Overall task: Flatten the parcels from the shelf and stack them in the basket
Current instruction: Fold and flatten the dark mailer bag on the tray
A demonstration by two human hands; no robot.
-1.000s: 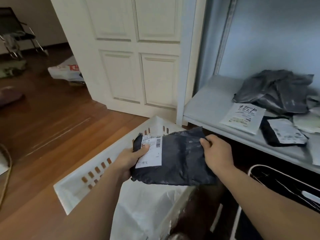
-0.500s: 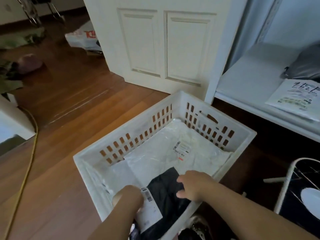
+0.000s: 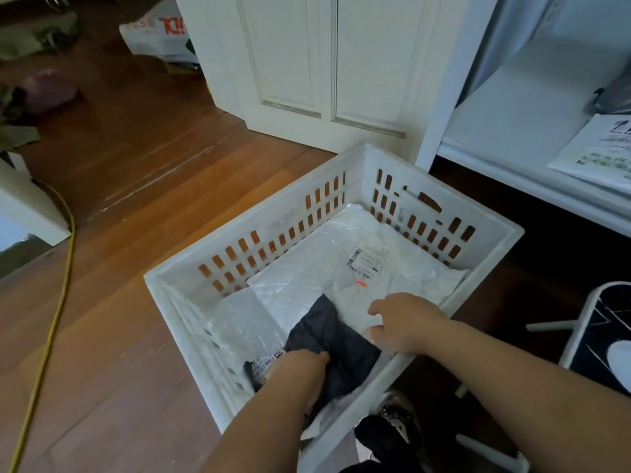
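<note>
Basket (image 3: 440, 213): lower centre of frame, on the wood floor; white parcels (image 3: 341, 285) already lie flat inside.
Dark parcel (image 3: 336, 339): in the near corner, on top of the white ones — being set down.
Left hand (image 3: 300, 367): rests on the parcel's label end; fingers hidden, grip unclear.
Right hand (image 3: 397, 322): loosely open, hovering at the parcel's right edge.
Shelf (image 3: 512, 124): right edge of frame; a white envelope (image 3: 594, 148) and a grey bag (image 3: 614, 93) remain — more to do.

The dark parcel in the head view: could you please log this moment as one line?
step: stacking | dark parcel: in white basket, on white parcel | left hand: presses it | right hand: above its edge, contact unclear
</note>
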